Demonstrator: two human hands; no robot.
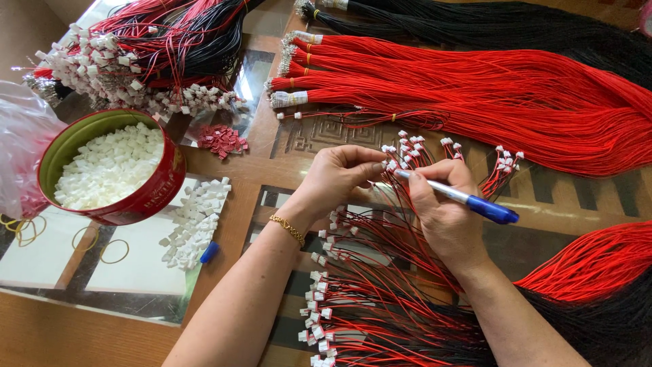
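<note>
Starting at the far left: a crumpled clear bag [24,146] at the table's edge, yellow rubber bands [102,248] lying loose below it on the glass top. Beside the bag, a round red tin [146,197], green inside, about half full of small white plugs [109,166]. More white plugs [193,221] lie in a loose pile just right of the tin, a blue pen cap [209,253] at the pile's foot. Above that, a small heap of red plugs [222,141]. Top left, a bundle of red and black leads [170,41], already plugged, spills across the table [224,183].

Centre: left hand [337,175], gold bracelet [288,229] at the wrist, fingers pressed together, pinching the tips of a few red wires [380,272]. The wires fan out under both hands toward the viewer, white plugs on their near ends, crowding the space between the forearms.

Right hand [445,204] touches the left at the fingertips, curled around a blue pen [468,199], point aimed at the pinched wire ends. More plugged ends [502,163] stick up just behind the hands.

Farther right and behind: long red wire hanks [516,95], black hanks [489,24] above them, more red and black bundled at the lower right [598,272].
</note>
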